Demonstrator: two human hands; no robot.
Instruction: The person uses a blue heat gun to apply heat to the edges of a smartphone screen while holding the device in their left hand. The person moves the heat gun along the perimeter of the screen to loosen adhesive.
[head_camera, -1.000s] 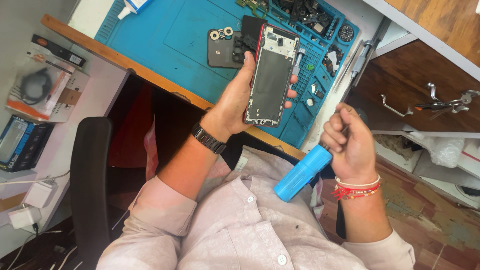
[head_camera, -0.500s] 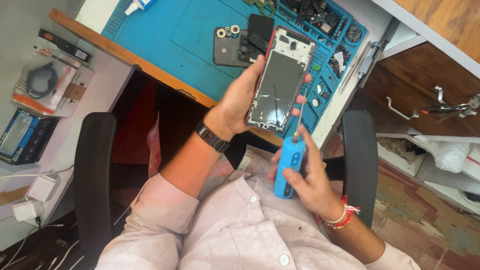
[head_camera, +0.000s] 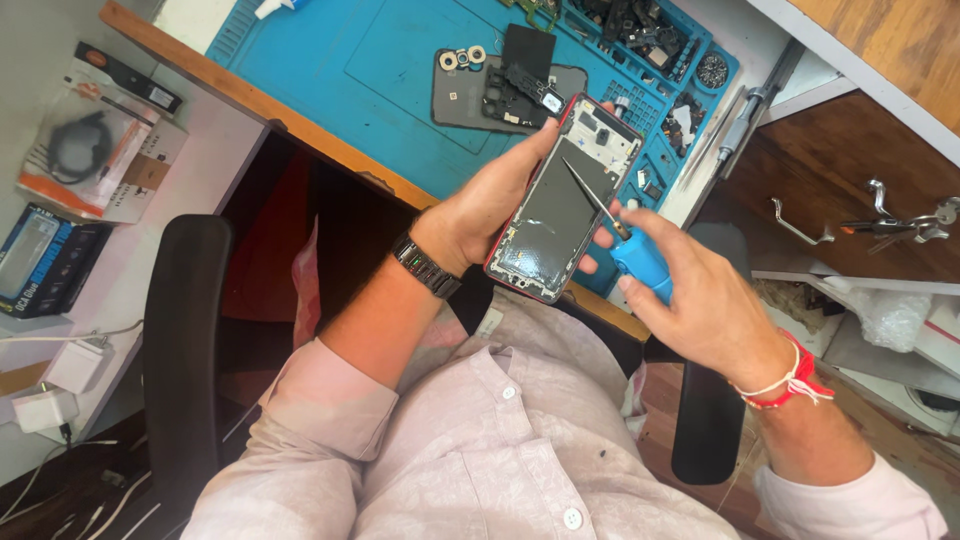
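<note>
My right hand (head_camera: 715, 310) has come up since a moment ago, and now the thin metal tip of the blue screwdriver (head_camera: 640, 262) lies over the open phone (head_camera: 565, 200) instead of hanging low by my shirt. My right hand is wrapped around the blue handle. My left hand (head_camera: 490, 205) holds the phone from the left side, with its fingers curled round the far edge and a fingertip peeking out on the right edge. The phone is up in the air, above the near edge of the bench (head_camera: 300, 125), not lying on it. It has a red rim, and its back is off, so I can see the shiny inside. Its long way runs from near and a bit left, by my tummy, to far and a bit right, toward the blue mat (head_camera: 330, 70). The screwdriver comes in from the right and near side, and its tip points far and left, across the middle of the phone. I cannot tell if the tip is touching the phone or just above it. My right hand is just beside the phone's right edge, and my left hand is already on it. On the mat, farther away, lie a dark back cover (head_camera: 470, 95) and small phone parts (head_camera: 640, 30).
</note>
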